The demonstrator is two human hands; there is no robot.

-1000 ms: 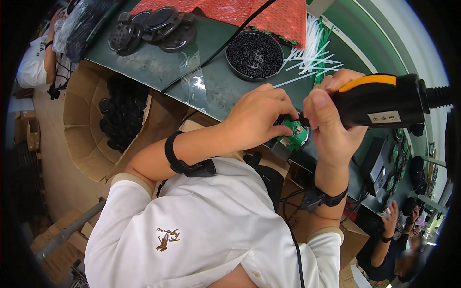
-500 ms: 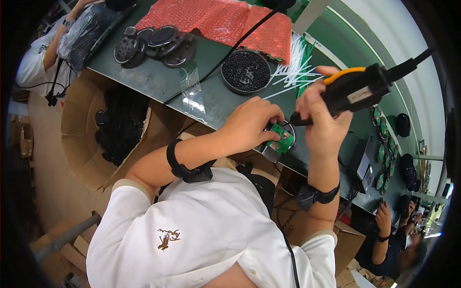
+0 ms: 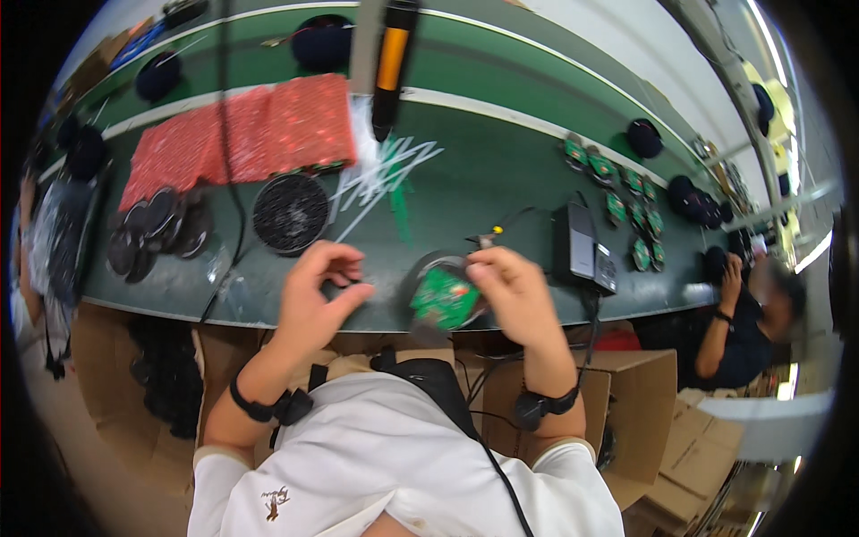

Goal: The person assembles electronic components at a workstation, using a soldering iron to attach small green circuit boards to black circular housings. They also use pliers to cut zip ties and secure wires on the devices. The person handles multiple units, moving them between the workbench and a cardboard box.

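Note:
My right hand pinches the upper right rim of a round black housing near the table's front edge. Inside that housing lies a green circuit board, smeared by motion. Left of it, my left hand hovers with curled fingers, thumb and fingertips apart; a dark patch behind them is too unclear to name. Just beyond my right fingertips is a small metal piece with a yellow tip and a dark wire. A black and orange power screwdriver hangs above the table, apart from both hands.
A round dish of small black pieces stands left of white ties. Behind are red bubble-wrap packs; black round parts are piled left. A black box device and several green boards lie right, near a co-worker.
My right hand has let go of the power screwdriver, which now hangs higher, and has moved to the housing. My left hand has released the board and drawn left. The view has turned.

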